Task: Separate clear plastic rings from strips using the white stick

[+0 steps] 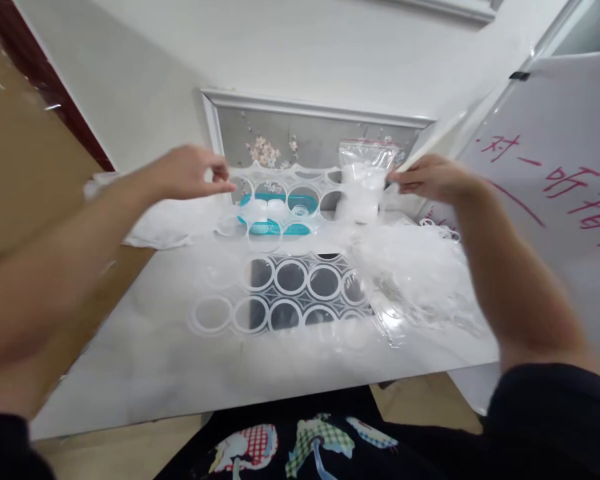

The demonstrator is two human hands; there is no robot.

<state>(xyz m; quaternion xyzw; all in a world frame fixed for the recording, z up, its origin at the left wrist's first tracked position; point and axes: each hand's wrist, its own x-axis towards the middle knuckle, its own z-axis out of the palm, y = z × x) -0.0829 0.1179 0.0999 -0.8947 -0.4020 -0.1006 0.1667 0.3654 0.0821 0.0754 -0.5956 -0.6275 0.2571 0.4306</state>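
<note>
A see-through plastic sheet with white rings is stretched upright between my two hands above the table. At its left upper corner my left hand pinches the edge between thumb and fingers. My right hand is closed at the opposite end, beside a zip bag of white items; the exact grip there is blurred. More ringed plastic lies on the table over a dark rectangle. Whether it is part of the raised sheet I cannot tell. Through the rings shows a teal tray holding white pieces.
Crumpled clear plastic and white loops lie on the right of the white table. White cloth or plastic sits at the back left. A framed flower picture stands behind. On the right is a whiteboard with red writing.
</note>
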